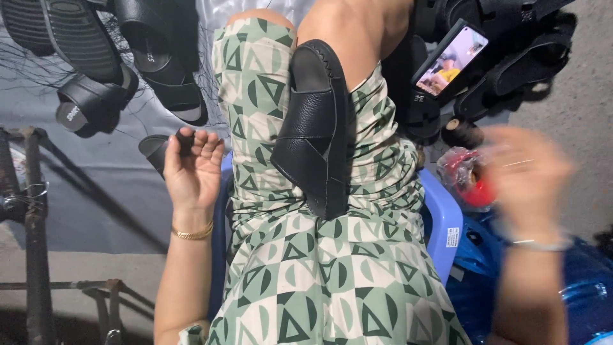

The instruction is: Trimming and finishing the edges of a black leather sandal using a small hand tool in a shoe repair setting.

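Left hand (pixel 191 167), palm up, fingers curled, pinches a small black piece (pixel 185 137) at its fingertips. Right hand (pixel 527 172) is blurred, grip unclear. A black leather sandal (pixel 316 128) lies between the knees on the patterned dress (pixel 319 275); a phone (pixel 450 59) leans nearby.

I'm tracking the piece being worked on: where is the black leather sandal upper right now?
The black leather sandal upper lies on the person's lap, on the green patterned dress, at the centre of the head view between the left hand and the blurred right hand.

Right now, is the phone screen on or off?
On. The phone screen glows with a bright, colourful picture among the dark sandals.
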